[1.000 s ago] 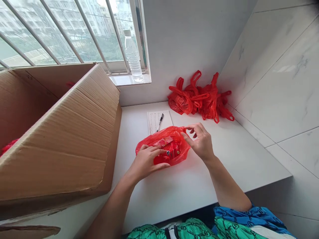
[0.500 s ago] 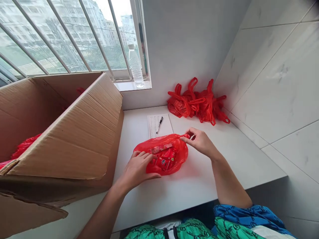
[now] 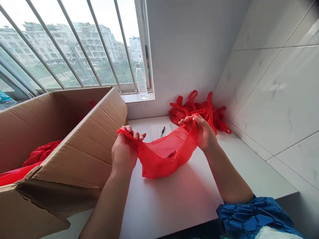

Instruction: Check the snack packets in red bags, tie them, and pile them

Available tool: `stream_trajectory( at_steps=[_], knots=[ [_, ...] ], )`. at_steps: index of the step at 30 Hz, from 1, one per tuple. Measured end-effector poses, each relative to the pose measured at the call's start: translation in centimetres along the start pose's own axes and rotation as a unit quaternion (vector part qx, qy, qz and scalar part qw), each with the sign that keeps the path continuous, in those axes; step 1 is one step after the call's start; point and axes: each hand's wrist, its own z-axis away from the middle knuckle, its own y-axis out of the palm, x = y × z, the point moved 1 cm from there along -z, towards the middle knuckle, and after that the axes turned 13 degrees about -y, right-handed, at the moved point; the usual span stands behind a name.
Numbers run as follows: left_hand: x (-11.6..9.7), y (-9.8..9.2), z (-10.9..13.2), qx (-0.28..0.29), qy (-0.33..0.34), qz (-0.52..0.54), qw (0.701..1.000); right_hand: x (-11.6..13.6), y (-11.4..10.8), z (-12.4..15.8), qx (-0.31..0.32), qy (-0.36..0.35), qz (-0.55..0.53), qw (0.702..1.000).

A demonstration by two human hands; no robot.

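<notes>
A red plastic bag [image 3: 164,164] hangs stretched between my two hands over the white table [image 3: 174,202]. My left hand [image 3: 126,146] grips its left handle, with the thumb over the plastic. On the other side, my right hand [image 3: 200,131] pinches the right handle, raised a little higher. The bag sags in the middle, and its front side covers most of what is inside; only a small dark red bit shows through the opening. Behind it lie a sheet of paper [image 3: 156,130] and a black pen [image 3: 162,131], partly covered by the bag.
A large open cardboard box [image 3: 87,152] with red plastic [image 3: 41,154] inside stands at the left. Several red bags [image 3: 181,111] sit against the back wall, near the tiled wall. A clear bottle [image 3: 141,83] stands on the sill of the barred window.
Both hands have lifted the bag by its handles and pulled it taut. My left hand has gone from the opening to the left handle. The red packets inside are now mostly hidden. The view has tilted up.
</notes>
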Motion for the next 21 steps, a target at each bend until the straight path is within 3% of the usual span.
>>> stream_trajectory(
  at_steps=[2, 4, 7, 10, 12, 15, 18, 21],
  knots=[
    [-0.7, 1.2, -1.5, 0.036, 0.001, 0.042, 0.998, -0.1, 0.9, -0.5, -0.033, -0.019, -0.029, 0.999],
    [-0.8, 2.0, -2.5, 0.069, -0.004, 0.041, 0.997, -0.1, 1.5, -0.5, -0.023, -0.032, -0.056, 0.998],
    [0.0, 2.9, -2.7, 0.107, -0.003, -0.056, 0.993, 0.1, 2.5, 0.0, 0.069, -0.026, -0.069, 0.995],
    [1.0, 3.8, -1.8, 0.115, 0.069, -0.214, 0.968, -0.2, 4.1, 1.1, 0.171, 0.023, -0.045, 0.984],
    [1.5, 4.2, -1.1, 0.124, 0.103, -0.288, 0.944, -0.7, 5.4, 1.8, 0.204, 0.022, -0.019, 0.979],
    [1.9, 4.2, -0.6, 0.178, 0.099, -0.334, 0.920, -1.7, 7.0, 2.3, 0.176, -0.020, 0.020, 0.984],
    [2.2, 3.4, -0.7, 0.240, 0.088, -0.316, 0.914, -2.4, 7.2, 1.9, 0.084, -0.017, 0.012, 0.996],
    [3.4, 2.8, -1.3, 0.240, 0.060, -0.366, 0.897, -2.6, 6.2, 1.0, 0.028, 0.017, -0.026, 0.999]
  ],
)
